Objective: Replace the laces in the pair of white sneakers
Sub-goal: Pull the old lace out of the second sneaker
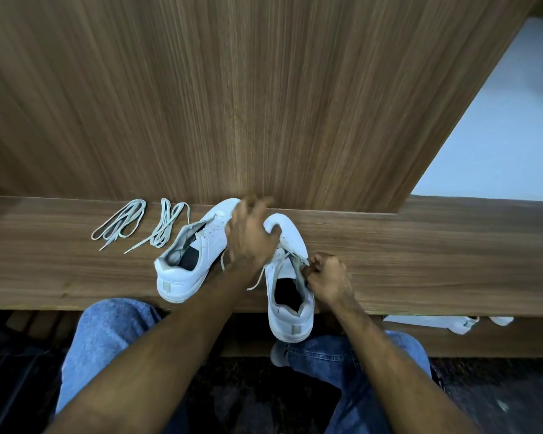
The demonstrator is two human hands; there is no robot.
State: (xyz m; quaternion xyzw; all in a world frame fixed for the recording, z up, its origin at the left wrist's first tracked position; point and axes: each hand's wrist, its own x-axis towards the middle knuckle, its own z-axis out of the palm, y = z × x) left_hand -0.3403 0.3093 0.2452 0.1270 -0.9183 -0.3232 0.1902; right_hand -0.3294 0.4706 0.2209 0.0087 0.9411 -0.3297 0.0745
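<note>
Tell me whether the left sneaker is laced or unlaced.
Unlaced: the left sneaker shows bare eyelets and an open tongue, no lace threaded. Two lace bundles lie beside it.
</note>
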